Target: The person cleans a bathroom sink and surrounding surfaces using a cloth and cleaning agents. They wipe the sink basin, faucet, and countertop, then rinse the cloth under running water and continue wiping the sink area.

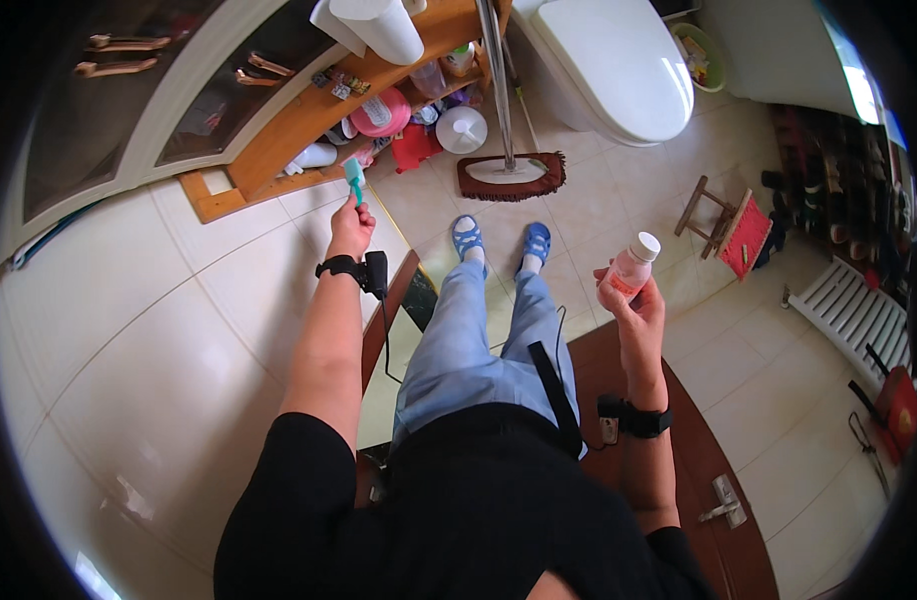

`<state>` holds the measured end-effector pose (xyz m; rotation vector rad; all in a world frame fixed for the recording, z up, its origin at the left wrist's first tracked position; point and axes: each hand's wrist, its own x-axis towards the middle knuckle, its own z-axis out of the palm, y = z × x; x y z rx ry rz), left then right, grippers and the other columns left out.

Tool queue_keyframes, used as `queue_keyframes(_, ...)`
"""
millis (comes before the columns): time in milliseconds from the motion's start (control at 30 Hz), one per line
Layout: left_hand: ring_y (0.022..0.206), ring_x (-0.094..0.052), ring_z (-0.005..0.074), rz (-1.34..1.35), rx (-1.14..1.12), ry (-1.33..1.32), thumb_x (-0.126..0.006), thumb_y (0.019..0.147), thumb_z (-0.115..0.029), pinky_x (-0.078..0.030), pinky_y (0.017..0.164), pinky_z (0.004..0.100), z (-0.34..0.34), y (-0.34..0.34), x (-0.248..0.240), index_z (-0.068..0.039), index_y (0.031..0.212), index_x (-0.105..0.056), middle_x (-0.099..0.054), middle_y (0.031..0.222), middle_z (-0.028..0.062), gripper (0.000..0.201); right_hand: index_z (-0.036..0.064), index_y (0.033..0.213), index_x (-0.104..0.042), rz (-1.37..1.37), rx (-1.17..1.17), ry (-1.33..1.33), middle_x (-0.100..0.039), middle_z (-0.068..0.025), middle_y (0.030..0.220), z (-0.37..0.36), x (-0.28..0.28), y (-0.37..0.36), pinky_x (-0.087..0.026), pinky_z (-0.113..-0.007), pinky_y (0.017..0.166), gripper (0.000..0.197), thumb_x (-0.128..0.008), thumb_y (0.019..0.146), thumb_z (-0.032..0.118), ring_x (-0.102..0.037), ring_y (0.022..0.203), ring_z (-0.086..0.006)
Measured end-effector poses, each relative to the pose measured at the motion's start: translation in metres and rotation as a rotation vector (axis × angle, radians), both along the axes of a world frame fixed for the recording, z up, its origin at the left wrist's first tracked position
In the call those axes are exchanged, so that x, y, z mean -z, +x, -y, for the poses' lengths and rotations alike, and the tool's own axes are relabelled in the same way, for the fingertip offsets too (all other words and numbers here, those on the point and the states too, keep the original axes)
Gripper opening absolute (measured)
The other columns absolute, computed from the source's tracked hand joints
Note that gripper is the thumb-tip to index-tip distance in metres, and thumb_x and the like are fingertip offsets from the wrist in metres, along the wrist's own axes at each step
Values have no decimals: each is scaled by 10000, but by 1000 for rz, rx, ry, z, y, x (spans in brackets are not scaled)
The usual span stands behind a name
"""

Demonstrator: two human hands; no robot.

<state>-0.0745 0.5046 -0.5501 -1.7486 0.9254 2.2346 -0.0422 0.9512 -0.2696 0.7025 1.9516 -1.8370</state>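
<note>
My left hand [351, 230] is closed around the handle of what looks like a small teal brush [355, 174], its pale broad head pointing up and away from me. On the other side, my right hand [641, 318] grips a small clear bottle [631, 270] of pink liquid, its white cap on top. The bottle is upright with a slight tilt, and my fingers wrap its lower part. Both hands are held out in front of me, well apart, and each wrist wears a black strap with a small device.
A brown mop [513, 176] stands before the white toilet [619, 65]. Wooden shelves [269, 150] with a pink container and other goods are at far left. A red folding stool [744, 235], a white slatted rack [854, 312] and a brown door [699, 470] lie to the right.
</note>
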Motion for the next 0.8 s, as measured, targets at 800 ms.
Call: queue_keyframes(800, 827, -522, 127, -228, -152, -313, -566, 1048, -224, -480, 778, 267, -73, 34, 85, -108, 1231, -542, -585, 949, 52, 218, 24, 1257, -580, 352, 102, -266, -686, -68, 1146, 21, 246, 8, -484, -315, 960, 416, -763, 893, 108, -620, 1078, -150)
